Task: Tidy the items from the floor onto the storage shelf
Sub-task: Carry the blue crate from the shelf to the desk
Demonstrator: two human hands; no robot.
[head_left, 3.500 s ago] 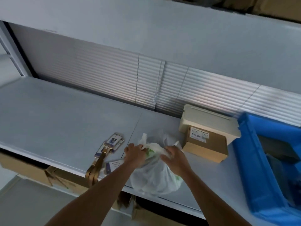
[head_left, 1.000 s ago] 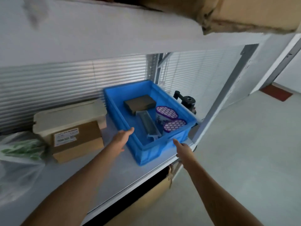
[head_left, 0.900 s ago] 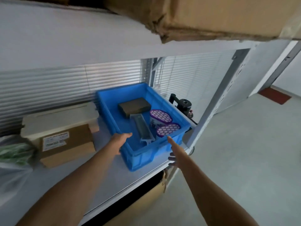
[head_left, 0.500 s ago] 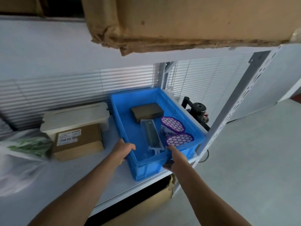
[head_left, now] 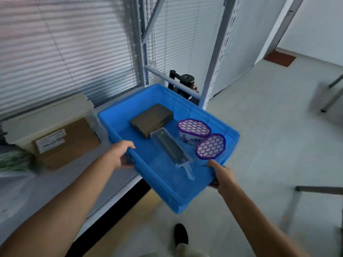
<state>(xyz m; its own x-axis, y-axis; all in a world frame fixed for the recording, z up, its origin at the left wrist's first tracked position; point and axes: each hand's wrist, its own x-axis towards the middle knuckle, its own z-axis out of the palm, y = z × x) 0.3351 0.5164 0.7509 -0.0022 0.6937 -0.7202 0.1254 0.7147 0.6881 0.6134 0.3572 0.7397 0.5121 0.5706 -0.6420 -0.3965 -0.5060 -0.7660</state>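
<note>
Gripping the blue bin (head_left: 187, 203) with left hand (head_left: 121, 154) and right hand (head_left: 221, 176); box label (head_left: 50, 140) blurred.

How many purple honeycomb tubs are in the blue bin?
2, in the blue bin. One purple honeycomb tub stands near the right wall. The other leans tilted just in front of it, close to the right hand. None looks hidden.

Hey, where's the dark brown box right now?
In the head view, the dark brown box lies inside the blue bin, toward its far end, left of the purple-lidded tub and just behind the clear packaged item.
</note>
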